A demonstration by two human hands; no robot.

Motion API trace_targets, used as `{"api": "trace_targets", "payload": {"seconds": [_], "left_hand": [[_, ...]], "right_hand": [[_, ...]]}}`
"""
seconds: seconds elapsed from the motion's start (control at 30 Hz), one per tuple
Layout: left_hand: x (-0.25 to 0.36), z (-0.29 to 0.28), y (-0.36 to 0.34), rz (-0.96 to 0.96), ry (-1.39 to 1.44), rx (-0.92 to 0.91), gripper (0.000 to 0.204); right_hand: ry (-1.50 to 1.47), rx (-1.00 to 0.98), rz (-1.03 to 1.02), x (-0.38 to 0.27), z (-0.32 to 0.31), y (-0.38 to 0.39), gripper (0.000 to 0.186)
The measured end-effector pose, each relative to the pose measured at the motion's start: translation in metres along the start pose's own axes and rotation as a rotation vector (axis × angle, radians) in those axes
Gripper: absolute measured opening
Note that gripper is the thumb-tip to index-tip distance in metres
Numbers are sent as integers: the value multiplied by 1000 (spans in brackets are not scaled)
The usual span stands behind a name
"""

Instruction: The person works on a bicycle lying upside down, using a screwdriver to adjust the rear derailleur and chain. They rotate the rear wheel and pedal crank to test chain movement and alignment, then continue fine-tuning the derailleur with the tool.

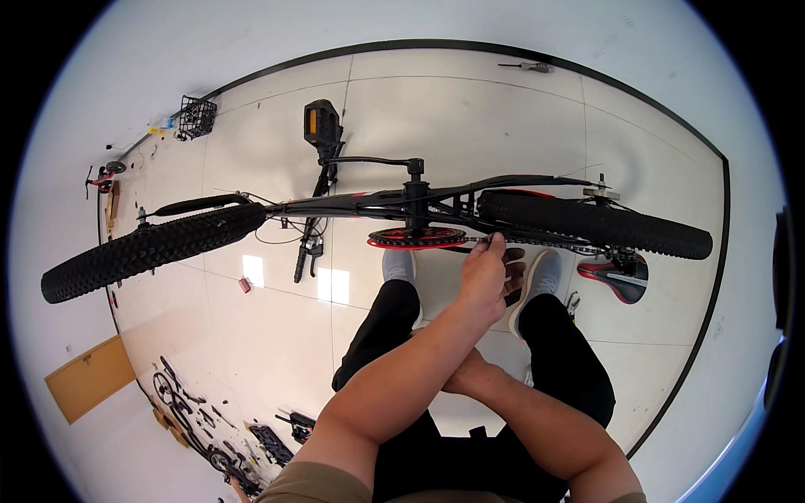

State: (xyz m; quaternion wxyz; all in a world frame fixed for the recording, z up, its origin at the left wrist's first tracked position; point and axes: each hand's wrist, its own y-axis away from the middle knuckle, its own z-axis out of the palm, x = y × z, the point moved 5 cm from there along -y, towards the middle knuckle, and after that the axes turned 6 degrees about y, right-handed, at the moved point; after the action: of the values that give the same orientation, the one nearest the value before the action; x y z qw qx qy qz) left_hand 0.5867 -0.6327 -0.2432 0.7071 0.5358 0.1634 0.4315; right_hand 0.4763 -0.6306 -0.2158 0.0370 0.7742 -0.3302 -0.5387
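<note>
An upside-down bicycle stands across the view on its handlebar (309,239) and its black-and-red saddle (625,281). My left hand (486,275) reaches up to the bicycle chain (545,244), just right of the red-rimmed chainring (417,238). Its thumb lies against the chain; the other fingers, dark with smudges, are half curled and apart. My right hand (471,374) is lower, crossing beneath my left forearm, which hides its fingers. The rear tyre (604,225) is right of the chainring, the front tyre (155,251) far left. A crank arm (369,159) bears a black pedal (322,126).
Pliers-like tool (573,304) lies by my right shoe (541,281). A small red object (244,285) is on the tiles. Near the far wall are a black tool (535,67) and a wire basket (197,116). Several bicycle parts (201,419) spread at lower left.
</note>
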Motion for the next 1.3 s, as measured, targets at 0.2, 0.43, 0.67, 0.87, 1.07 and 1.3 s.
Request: {"api": "trace_targets", "payload": {"seconds": [0.2, 0.43, 0.67, 0.87, 1.07, 1.3], "left_hand": [[3, 1, -1, 15, -2, 8, 27], [2, 1, -1, 0, -23, -1, 26], [3, -1, -2, -3, -22, -3, 26], [2, 1, 0, -40, -50, -28, 27], [1, 6, 5, -91, -54, -76, 28], [6, 27, 24, -20, -25, -231, 24]], "right_hand": [[13, 98, -107, -3, -4, -1, 33], [8, 140, -136, 0, 0, 1, 33], [-15, -36, -1, -8, -11, -1, 26], [-33, -85, 7, -8, -11, -4, 27], [1, -108, 46, -8, -11, -3, 27], [24, 99, -80, -5, -15, 0, 54]]}}
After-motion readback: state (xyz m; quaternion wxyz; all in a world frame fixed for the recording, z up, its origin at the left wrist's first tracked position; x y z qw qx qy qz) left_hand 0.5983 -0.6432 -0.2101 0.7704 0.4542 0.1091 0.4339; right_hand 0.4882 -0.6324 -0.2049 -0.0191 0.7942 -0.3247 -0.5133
